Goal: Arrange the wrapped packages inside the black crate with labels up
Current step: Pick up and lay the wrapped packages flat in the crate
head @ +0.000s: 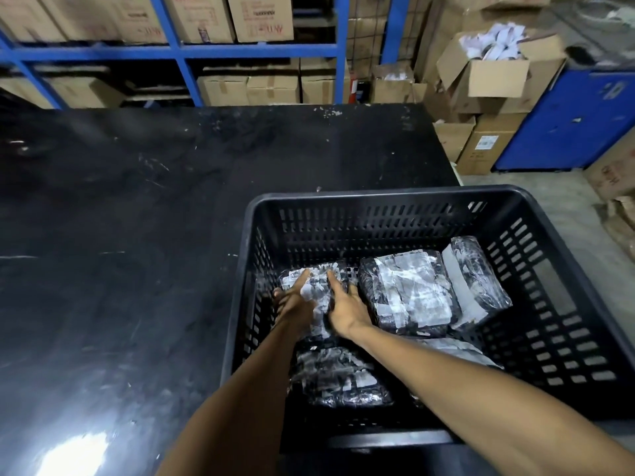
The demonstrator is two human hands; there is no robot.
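- A black crate point(563, 242) with slotted walls sat at the lower right of the frame, on the right end of a scuffed black table point(137, 201).
- Both bare forearms reached in from the bottom edge toward the crate's far left corner.
- The left hand point(295, 304) lay on the left side of a wrapped package point(318, 280) in that corner, fingers spread flat over the plastic, not closed around it.
- The right hand point(345, 304) pressed on the same package's right side, fingers wide and pointing toward the top of the frame.
- A second package point(409, 293) lay flat just right of the hands, its torn white label facing up.
- A third package point(476, 280) leaned tilted against the second, toward the crate's right wall.
- A fourth package point(340, 379) lay nearer the bottom of the frame, between the two forearms, with white label scraps showing on top.
- A further wrapped piece point(457, 348) showed partly behind the right forearm; its face could not be told.
- Blue shelving point(178, 49) with cardboard boxes point(261, 15) filled the upper left, and an open carton point(494, 73) of white papers stood at upper right.
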